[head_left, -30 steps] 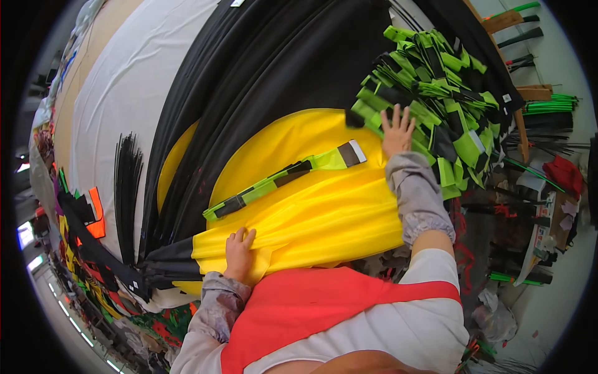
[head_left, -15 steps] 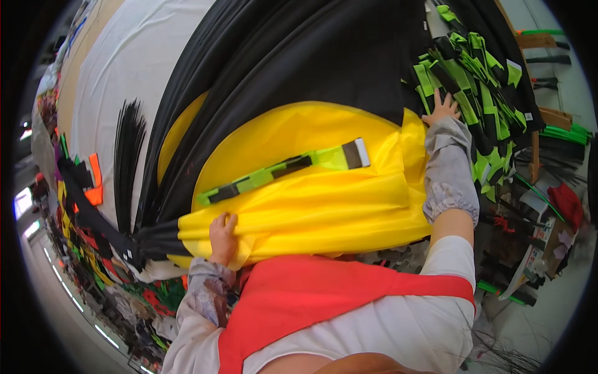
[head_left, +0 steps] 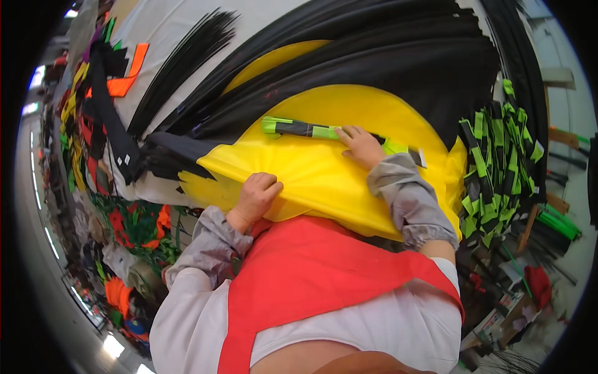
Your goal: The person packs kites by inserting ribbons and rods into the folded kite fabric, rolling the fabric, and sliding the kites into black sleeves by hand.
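Note:
A large yellow and black cloth (head_left: 367,103) is spread over the table in front of me, its yellow part bunched into folds near my body. My left hand (head_left: 255,196) is closed on the near yellow fabric, pulling up a fold. Across the yellow lies a folded strip of bright green and black fabric (head_left: 293,128) with a white end. My right hand (head_left: 363,148) rests on that strip, its fingers stretched out over the right half.
A pile of similar green and black strips (head_left: 495,168) lies on black cloth at the right. Black thin strips (head_left: 187,59) fan out at the upper left, near an orange strip (head_left: 134,71). Heaped coloured scraps (head_left: 140,227) lie at the lower left.
My right hand has moved left from the pile of strips onto the strip on the yellow cloth. My left hand now grips the yellow fabric. The view has turned.

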Motion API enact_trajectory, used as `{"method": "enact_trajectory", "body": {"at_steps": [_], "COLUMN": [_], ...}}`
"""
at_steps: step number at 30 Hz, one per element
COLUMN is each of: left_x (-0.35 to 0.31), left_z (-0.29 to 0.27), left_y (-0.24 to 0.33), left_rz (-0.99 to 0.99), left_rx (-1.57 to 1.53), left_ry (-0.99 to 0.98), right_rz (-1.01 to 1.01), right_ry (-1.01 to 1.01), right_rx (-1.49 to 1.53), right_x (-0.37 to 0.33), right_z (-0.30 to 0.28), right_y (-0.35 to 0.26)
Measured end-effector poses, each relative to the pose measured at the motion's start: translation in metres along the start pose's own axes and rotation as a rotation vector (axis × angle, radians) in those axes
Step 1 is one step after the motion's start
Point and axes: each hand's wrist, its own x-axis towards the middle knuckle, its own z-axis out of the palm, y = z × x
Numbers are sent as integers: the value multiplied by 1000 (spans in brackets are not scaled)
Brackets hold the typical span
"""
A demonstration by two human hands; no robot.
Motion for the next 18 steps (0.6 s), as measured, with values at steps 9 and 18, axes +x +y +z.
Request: {"method": "enact_trajectory", "body": {"at_steps": [9, 18], "left_x": [-81, -16], "left_z": [-93, -10], "left_y": [-19, -121], "left_rz": [-183, -399], "left_rx": [124, 170], "left_ry": [167, 48], "right_rz": [-180, 2], "right_ry": [-551, -377], "right_rx": [265, -324], "right_x": [53, 244], "right_z": [35, 17], "right_y": [-135, -55]}}
